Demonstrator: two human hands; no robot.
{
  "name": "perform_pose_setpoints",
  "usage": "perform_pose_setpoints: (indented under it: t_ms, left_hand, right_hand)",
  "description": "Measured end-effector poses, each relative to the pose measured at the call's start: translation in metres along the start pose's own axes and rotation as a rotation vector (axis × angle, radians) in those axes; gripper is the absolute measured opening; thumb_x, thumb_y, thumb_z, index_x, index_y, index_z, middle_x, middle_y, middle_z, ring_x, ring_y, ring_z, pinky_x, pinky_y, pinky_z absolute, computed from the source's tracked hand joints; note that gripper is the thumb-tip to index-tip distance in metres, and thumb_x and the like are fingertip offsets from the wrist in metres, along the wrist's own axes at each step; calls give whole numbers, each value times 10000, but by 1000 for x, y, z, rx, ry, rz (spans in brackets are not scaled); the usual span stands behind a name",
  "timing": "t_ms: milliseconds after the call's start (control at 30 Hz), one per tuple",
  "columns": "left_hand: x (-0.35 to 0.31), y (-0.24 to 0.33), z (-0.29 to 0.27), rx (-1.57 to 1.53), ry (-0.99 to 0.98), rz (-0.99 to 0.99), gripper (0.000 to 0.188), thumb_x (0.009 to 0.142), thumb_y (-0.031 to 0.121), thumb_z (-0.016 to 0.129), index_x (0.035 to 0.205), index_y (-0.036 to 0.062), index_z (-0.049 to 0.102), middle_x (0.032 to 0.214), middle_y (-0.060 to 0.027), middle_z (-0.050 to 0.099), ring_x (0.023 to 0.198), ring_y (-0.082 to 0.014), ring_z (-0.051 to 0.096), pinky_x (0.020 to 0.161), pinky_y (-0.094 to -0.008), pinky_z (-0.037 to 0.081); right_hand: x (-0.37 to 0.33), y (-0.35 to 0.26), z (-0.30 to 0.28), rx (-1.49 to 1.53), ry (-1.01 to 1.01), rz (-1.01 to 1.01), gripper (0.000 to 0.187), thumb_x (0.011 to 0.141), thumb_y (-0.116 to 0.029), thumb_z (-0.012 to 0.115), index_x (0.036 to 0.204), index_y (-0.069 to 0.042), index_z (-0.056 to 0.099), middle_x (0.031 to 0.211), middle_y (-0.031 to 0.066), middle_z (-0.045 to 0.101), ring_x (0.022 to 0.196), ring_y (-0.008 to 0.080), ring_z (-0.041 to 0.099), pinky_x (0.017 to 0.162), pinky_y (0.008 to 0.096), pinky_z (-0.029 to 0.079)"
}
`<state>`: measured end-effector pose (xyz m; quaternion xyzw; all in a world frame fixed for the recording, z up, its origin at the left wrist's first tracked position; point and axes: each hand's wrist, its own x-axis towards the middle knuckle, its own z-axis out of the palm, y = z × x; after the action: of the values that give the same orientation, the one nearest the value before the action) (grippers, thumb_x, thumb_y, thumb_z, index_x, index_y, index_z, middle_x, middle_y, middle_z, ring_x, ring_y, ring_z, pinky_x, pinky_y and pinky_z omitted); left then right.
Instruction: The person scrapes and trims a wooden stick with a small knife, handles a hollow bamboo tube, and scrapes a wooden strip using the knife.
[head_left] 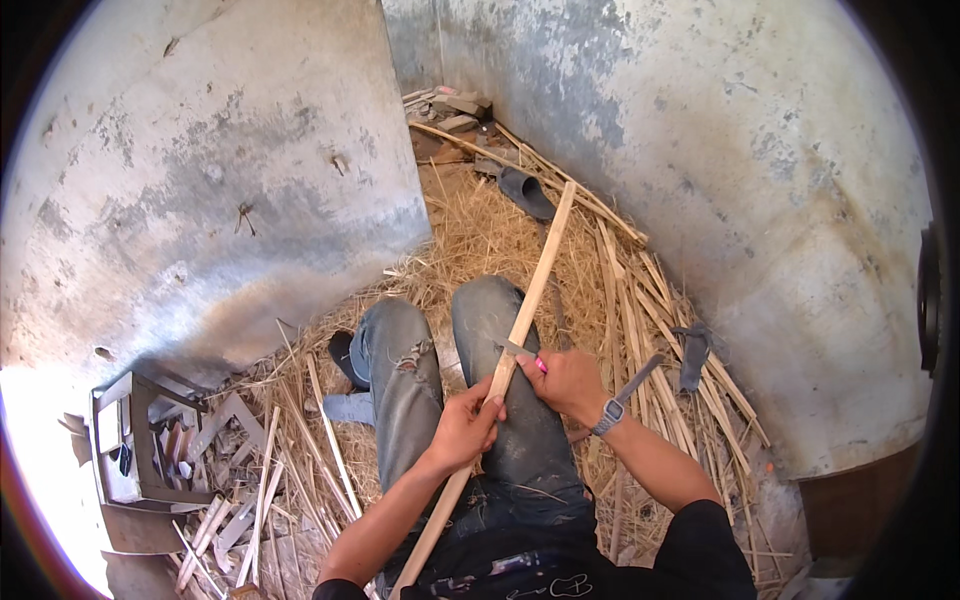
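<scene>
A long, pale strip (pixel 543 265) of wood or bamboo slants across my lap, its far end beyond my knees and its near end by my body. My left hand (pixel 468 425) is closed round it between my thighs. Just ahead, over my right thigh, my right hand (pixel 570 382) grips a knife, with a bit of pink handle showing at the thumb. The knife blade (pixel 514 348) lies across the strip and touches it. Fingers of the right hand partly hide the handle. A grey watch (pixel 609 412) is on my right wrist.
Straw-like shavings (pixel 465 240) cover the floor. Long strips (pixel 625 330) lie along the right wall, near a dark cloth-like piece (pixel 693 355). A dark curved object (pixel 525 193) lies ahead, before stacked rubble (pixel 460 108). A broken frame (pixel 150 440) and scraps are at left.
</scene>
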<state>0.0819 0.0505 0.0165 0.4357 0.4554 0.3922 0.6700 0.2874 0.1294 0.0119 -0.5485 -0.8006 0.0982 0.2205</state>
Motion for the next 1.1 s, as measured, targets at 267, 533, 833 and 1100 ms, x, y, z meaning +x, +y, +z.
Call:
perform_pose_setpoints:
  t_ms: [267, 533, 833, 1100]
  left_hand:
    - [-5, -6, 4, -177, 50, 14, 342, 1115, 137, 493, 1449, 79, 543, 854, 9, 561, 490, -31, 434, 432, -222, 376]
    - [-34, -18, 5, -263, 15, -71, 444, 1123, 145, 486, 1564, 101, 450, 879, -9, 547, 491, -43, 415, 429, -222, 361]
    - [-26, -9, 2, -315, -3, -97, 412, 1126, 145, 476, 1536, 110, 470, 885, -9, 546, 478, -41, 402, 421, -213, 338]
    - [-34, -11, 5, -246, 55, -57, 401, 1126, 149, 473, 1525, 104, 478, 871, -7, 554, 490, -42, 430, 429, -222, 376]
  right_hand:
    - [21, 13, 14, -5, -22, -77, 642, 1035, -581, 489, 715, -55, 672, 624, 226, 642, 590, 419, 671, 544, 517, 528]
    - [44, 59, -3, -30, -74, 21, 655, 1018, -583, 541, 634, -61, 634, 569, 202, 590, 499, 412, 592, 500, 524, 449]
    - [14, 23, 14, 12, -53, -253, 632, 1007, -616, 537, 674, -91, 646, 562, 180, 615, 515, 370, 654, 476, 477, 507]
    - [36, 46, 31, -34, 76, -252, 651, 1045, -576, 479, 661, -75, 642, 571, 186, 620, 511, 372, 643, 466, 489, 482]
